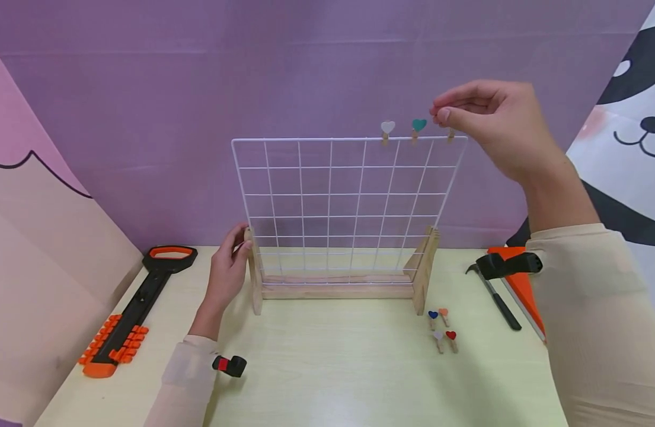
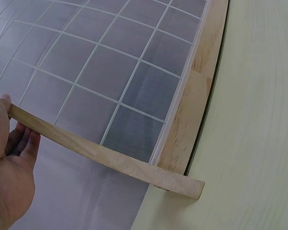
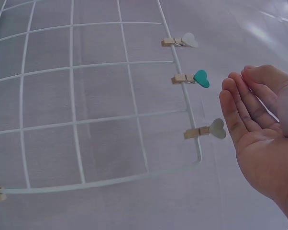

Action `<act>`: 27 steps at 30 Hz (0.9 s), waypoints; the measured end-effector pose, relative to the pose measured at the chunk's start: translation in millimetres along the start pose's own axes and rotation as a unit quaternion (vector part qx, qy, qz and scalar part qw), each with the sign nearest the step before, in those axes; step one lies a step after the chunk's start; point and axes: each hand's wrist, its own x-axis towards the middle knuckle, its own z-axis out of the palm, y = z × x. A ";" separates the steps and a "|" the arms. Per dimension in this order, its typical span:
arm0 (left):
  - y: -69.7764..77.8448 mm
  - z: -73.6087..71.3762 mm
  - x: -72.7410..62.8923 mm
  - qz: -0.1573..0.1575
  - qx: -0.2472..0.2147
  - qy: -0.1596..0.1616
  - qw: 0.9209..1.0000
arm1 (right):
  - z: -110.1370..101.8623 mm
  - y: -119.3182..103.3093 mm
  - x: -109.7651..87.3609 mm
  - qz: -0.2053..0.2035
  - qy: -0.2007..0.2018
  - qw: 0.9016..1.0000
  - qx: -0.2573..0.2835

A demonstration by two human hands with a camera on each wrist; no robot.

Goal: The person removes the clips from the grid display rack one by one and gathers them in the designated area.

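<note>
A white wire grid point(image 1: 329, 194) stands upright in a wooden stand point(image 1: 338, 291). My left hand point(image 1: 227, 270) pinches the top of the stand's left upright point(image 2: 96, 151) between thumb and fingers. Three small heart clothespins are clipped along the grid's top wire near its right end: a white clothespin point(image 3: 180, 41), a teal clothespin point(image 3: 191, 78) and a greyish clothespin point(image 3: 205, 129) closest to the corner. Beside these, my right hand point(image 1: 492, 121) hovers with fingers loosely bent and nothing between them. In the head view it hides the greyish heart.
Several loose heart clothespins, one a red clothespin point(image 1: 451, 336), lie on the table point(image 1: 327, 367) in front of the stand's right foot. A hammer point(image 1: 498, 296) and an orange item point(image 1: 521, 287) lie at right. Along the left edge is a black-and-orange tool point(image 1: 140, 299).
</note>
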 end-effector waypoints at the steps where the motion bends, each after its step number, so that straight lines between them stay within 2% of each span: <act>1: -0.1 0.1 -0.1 0.001 0.000 0.000 1.000 | 0.6 -2.0 2.7 0.002 -0.001 1.000 0.003; 15: 0.4 -0.5 -0.6 0.003 -0.001 0.003 1.000 | 29.9 -19.1 30.3 0.015 -0.027 1.000 0.001; 21: 1.8 1.5 0.5 0.009 -0.004 0.004 1.000 | 38.5 -16.4 37.0 0.023 -0.039 0.999 -0.002; 27: 0.5 2.2 0.7 0.000 0.003 0.001 1.000 | 42.6 -9.3 38.1 0.043 -0.052 0.998 -0.020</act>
